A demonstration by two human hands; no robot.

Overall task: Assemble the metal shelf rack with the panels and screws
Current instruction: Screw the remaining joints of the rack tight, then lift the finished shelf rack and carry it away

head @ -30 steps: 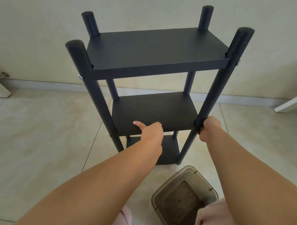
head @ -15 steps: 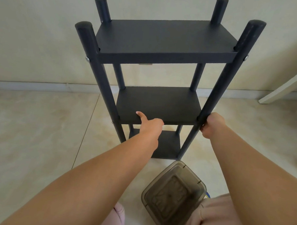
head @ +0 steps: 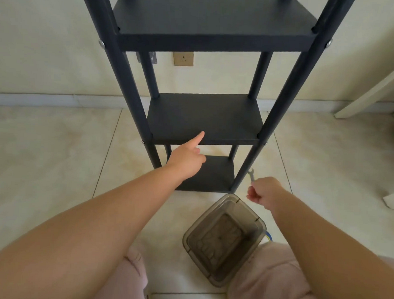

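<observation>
**Standing rack, one finger on the middle shelf, wrench in the other hand**

Standing upright on the tiled floor (head: 55,156), the dark metal shelf rack (head: 206,118) rose with its long axis vertical, its four posts running up past the top edge of the head view. Three panels sat level between the posts: the top shelf (head: 213,16), the middle shelf (head: 204,115) and the bottom shelf (head: 215,172), the last one near the floor. Silver screw heads showed on the outer faces of the front posts, one at the left (head: 101,43) and one at the right (head: 329,43), level with the top shelf.

The left hand (head: 186,159) reached forward with its forefinger straight and its other fingers curled under; the fingertip met the front edge of the middle shelf, left of that edge's middle. It gripped nothing.

The right hand (head: 265,190) hung clear of the rack, just beside the foot of the front right post, its fingers closed round a small silver wrench (head: 251,174). The wrench stuck up and away out of the fist, its open jaw end pointing toward that post without touching it.

A smoky clear plastic container (head: 223,238) lay open on the floor, nearer than the rack's front right corner, between the person's knees in pale pink cloth (head: 271,277). A wall socket (head: 183,58) showed behind the rack, under the top shelf.
</observation>
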